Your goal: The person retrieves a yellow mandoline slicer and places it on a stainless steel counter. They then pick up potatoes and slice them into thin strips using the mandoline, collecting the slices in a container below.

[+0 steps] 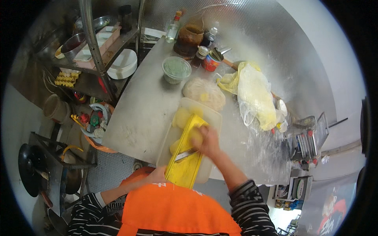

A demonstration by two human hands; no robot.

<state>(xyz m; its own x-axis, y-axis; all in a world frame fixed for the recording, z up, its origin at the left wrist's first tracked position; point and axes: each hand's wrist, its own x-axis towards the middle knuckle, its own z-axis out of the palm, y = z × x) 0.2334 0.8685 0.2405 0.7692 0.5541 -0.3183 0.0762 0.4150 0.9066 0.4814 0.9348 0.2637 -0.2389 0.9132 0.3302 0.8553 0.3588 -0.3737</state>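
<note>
A yellow mandoline slicer [183, 168] with a slanted metal blade [184, 154] lies tilted over a translucent plastic tray [213, 118]. My left hand [157, 175] grips its near end beside my orange apron. In my right hand [207, 142] is a pale yellow peeled vegetable, probably a potato [196, 137], pressed against the slicer's face just above the blade; the hand is blurred. More peeled potatoes [180, 117] lie in the tray at its far end, and another pale piece [174, 146] shows beside the slicer's left edge.
Behind the tray sits a tied plastic bag [204, 91]. A lidded tub [176, 70], a brown clay pot [190, 38], a glass bottle [172, 31] and an opened can [211, 62] stand farther back. Yellowish plastic bags [254, 94] lie right. A metal shelf rack [97, 53] borders the table's left.
</note>
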